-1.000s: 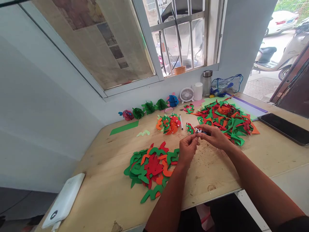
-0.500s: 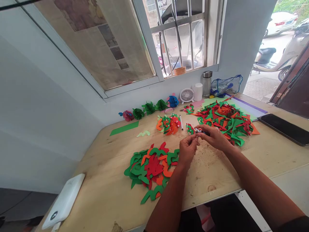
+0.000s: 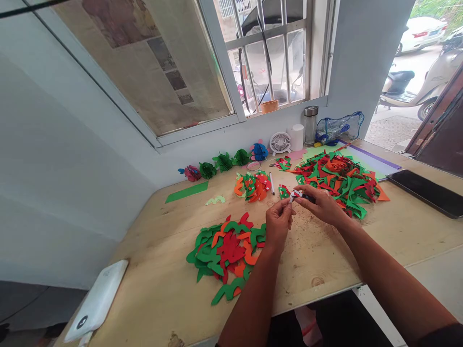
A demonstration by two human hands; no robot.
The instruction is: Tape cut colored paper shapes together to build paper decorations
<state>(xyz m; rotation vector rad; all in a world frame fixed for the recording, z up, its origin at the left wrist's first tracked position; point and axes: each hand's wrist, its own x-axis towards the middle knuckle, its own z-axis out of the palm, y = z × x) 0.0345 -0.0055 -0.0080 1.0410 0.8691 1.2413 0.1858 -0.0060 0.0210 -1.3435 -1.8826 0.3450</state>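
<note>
Both my hands meet over the wooden table, in front of the heaps of cut felt-like pieces. The fingers of my right hand (image 3: 321, 206) are closed round a small thing with a black end and a white-and-red front (image 3: 295, 193); its kind is hard to make out. My left hand (image 3: 278, 220) pinches at the white front end, and what lies between its fingertips is too small to name. Just behind the fingertips lies a green and red piece with white patches (image 3: 284, 192). A heap of wavy green, red and orange cutouts (image 3: 231, 248) spreads left of my left forearm.
Pointed scraps (image 3: 343, 178) form a pile at the right, near a black phone (image 3: 427, 193). A pen (image 3: 272, 183) stands by a smaller patterned heap (image 3: 251, 186). Along the wall are paper flowers (image 3: 223, 162), a fan (image 3: 279, 142) and a bottle (image 3: 310, 126). A white device (image 3: 97, 301) sits front left.
My left hand has shifted slightly left and down, its fingertips lower. More of the white-and-red front now shows between my hands. The heaps have not moved.
</note>
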